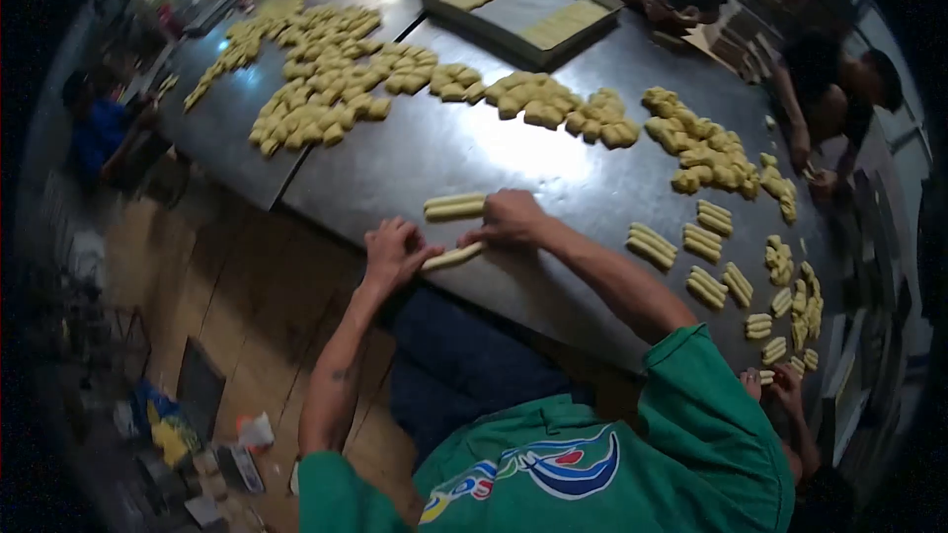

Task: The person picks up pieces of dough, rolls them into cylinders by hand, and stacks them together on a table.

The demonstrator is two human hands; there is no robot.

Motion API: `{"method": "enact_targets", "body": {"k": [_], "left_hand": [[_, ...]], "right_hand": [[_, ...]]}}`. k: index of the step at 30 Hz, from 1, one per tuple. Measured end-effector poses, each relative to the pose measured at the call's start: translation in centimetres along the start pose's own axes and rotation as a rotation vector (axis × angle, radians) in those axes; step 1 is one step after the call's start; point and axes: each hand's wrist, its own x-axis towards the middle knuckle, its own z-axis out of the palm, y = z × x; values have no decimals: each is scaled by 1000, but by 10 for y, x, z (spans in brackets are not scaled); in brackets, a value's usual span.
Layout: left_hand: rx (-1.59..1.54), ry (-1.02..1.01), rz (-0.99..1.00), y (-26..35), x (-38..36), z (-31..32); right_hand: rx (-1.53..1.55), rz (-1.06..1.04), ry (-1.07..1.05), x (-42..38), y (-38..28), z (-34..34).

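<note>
A pale dough stick (454, 256) lies at the near edge of the metal table, with one end between the pinched fingers of my left hand (395, 249). The fingers of my right hand (506, 219) are curled closed over its other end. Just beyond it, a pair of dough sticks (454, 207) rests side by side, touching or nearly touching my right hand. Grouped dough sticks (652, 246) lie in small bundles to the right of my right arm.
Many cut dough pieces (331, 79) spread across the far left and middle of the metal table (395, 178). More dough pieces (701, 143) lie at the right. A large tray (533, 57) holding dough strips stands at the back. Several people work around the table.
</note>
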Motion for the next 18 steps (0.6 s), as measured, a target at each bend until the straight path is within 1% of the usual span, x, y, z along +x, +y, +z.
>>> {"method": "enact_targets", "body": {"k": [1, 3, 4, 6, 7, 9, 10, 12, 13, 15, 16, 18], "left_hand": [[-3, -18, -1, 1, 1, -3], [-10, -40, -32, 4, 1, -7], [-28, -62, -46, 6, 2, -8], [0, -83, -30, 4, 1, -7], [7, -66, -12, 2, 0, -4], [23, -37, 4, 0, -2, -4], [15, 9, 25, -1, -4, -1], [14, 77, 52, -2, -3, 3], [-10, 68, 50, -3, -4, 4], [-51, 44, 12, -6, -1, 4], [-42, 68, 3, -6, 0, 3], [-122, -13, -58, -6, 0, 0]], "right_hand": [[8, -22, -14, 4, -2, -1], [-46, 59, -117, 11, -5, -5], [-49, 50, -118, 12, -8, -6], [-173, -102, -24, 10, -12, 0], [-170, -105, -36, 9, -13, 3], [-187, -15, -111, 16, -16, -3], [-191, -24, -103, 20, -15, -3], [-141, 11, -226, 26, -9, -4], [-82, 75, -218, 26, -9, -5], [-100, 49, -188, 24, -9, -4], [-109, 38, -170, 24, -8, -3], [-134, 6, -178, 24, -3, -1]]}}
